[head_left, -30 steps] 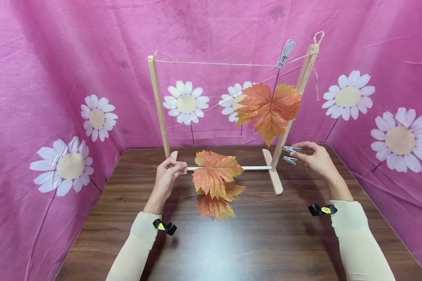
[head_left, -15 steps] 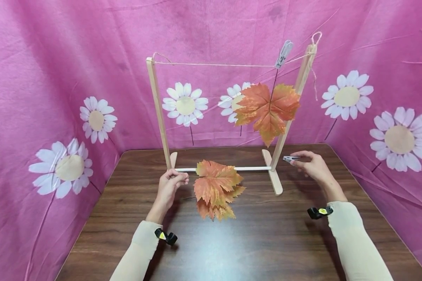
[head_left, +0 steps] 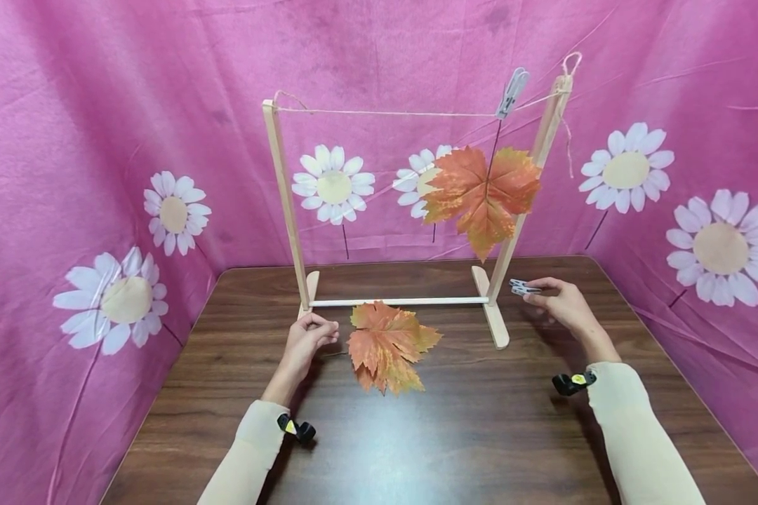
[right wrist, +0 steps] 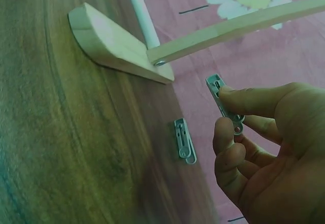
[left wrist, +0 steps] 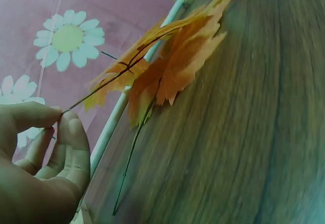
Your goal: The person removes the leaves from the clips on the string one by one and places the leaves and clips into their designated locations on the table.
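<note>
Clothespin (right wrist: 184, 141) lies on table (head_left: 467, 421) before cloth (head_left: 164, 77); hanging leaf (head_left: 483, 200) partly hides post (head_left: 549, 123).

Pink daisy-print cloth (head_left: 391, 49) hangs behind the table (head_left: 493, 428).

Open to my passage: the span between string (head_left: 385, 112) and white rod (head_left: 455, 301), from left post (head_left: 287, 203) to hanging leaf (head_left: 483, 193), which blocks me beside the right post (head_left: 550, 119). Lower leaves (head_left: 388, 344) obstruct the rod's near side.
</note>
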Available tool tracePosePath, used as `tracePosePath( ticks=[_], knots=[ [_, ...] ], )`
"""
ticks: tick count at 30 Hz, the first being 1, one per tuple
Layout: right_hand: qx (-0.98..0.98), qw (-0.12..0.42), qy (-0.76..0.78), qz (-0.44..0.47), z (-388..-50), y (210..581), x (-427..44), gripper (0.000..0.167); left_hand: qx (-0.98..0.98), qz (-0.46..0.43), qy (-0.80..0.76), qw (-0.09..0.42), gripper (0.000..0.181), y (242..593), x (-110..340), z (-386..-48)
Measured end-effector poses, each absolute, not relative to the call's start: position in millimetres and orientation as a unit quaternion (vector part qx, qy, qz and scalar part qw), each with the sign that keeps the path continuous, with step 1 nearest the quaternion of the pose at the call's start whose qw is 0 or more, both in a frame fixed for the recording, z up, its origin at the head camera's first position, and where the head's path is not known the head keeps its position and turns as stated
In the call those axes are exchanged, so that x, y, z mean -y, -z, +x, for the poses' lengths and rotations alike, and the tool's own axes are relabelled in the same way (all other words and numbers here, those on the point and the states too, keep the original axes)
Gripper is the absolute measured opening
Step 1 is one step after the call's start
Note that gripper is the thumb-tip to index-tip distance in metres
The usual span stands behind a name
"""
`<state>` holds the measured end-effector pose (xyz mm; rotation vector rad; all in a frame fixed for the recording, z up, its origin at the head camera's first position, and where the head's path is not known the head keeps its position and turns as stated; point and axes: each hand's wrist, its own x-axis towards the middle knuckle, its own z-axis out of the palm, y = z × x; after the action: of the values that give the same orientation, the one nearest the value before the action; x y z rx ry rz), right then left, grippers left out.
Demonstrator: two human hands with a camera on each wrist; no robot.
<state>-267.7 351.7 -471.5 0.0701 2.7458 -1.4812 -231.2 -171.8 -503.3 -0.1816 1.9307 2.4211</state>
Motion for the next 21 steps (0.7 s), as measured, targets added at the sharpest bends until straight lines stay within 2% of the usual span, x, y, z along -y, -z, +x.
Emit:
tracePosePath(
  ticks=[7, 14, 21],
  knots=[
    [-0.869, 0.018, 0.494, 0.029, -267.5, 477.4, -355.0, 0.049, -0.753, -0.034, -0.656, 0.022, 0.006, 501.0, 178.9, -232.4],
    [-0.870, 0.016, 0.491, 0.034, -266.9, 485.0, -356.4, 0.046, -0.887, 0.046, -0.459, -0.003, 0.005, 495.3, 183.4, -230.6],
    [-0.895, 0.003, 0.445, 0.039, -270.8, 493.2, -356.9, 0.042, -0.914, 0.089, -0.395, 0.014, 0.004, 496.8, 181.5, -230.8]
  ],
)
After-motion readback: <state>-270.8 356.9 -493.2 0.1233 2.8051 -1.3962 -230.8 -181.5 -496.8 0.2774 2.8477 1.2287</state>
